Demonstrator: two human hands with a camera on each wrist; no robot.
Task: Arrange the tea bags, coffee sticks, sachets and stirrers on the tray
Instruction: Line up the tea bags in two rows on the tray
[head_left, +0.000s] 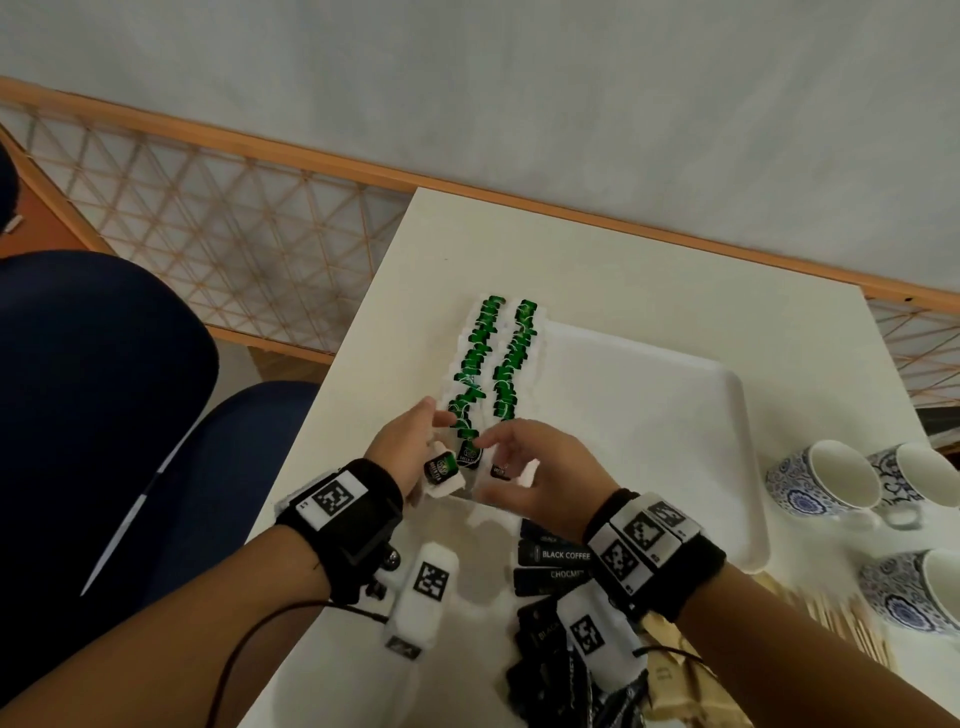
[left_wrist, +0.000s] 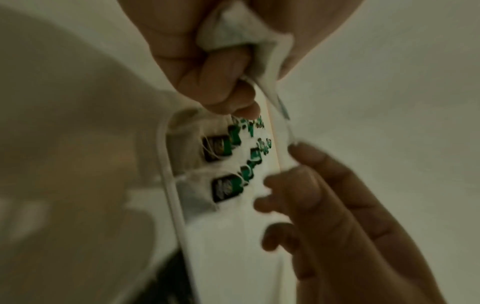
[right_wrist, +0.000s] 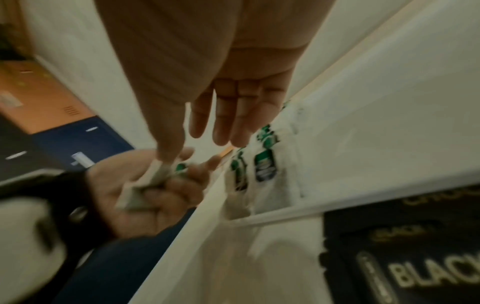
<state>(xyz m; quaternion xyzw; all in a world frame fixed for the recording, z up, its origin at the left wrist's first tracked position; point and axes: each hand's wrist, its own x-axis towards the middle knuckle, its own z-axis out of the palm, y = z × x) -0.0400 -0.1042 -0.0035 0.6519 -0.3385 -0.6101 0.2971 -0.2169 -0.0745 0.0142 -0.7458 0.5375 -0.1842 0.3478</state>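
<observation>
A white tray (head_left: 675, 374) lies on the white table. Two rows of green-tagged tea bags (head_left: 491, 364) run along its left side, also visible in the left wrist view (left_wrist: 226, 187). My left hand (head_left: 410, 447) hovers over the near end of the rows, its fingers curled round a small bunch of tea bags (head_left: 441, 475) (left_wrist: 228, 26) (right_wrist: 135, 197). My right hand (head_left: 524, 457) meets it from the right; its thumb and a finger pinch one tea bag (left_wrist: 280, 115) out of that bunch. Black coffee sticks (head_left: 556, 566) lie in front of the tray, partly under my right wrist.
Wooden stirrers (head_left: 841, 618) and brown sachets (head_left: 670, 670) lie at the near right. Three blue-patterned cups (head_left: 826, 483) stand right of the tray. A blue chair (head_left: 104, 389) is off the table's left edge. The tray's right part is bare.
</observation>
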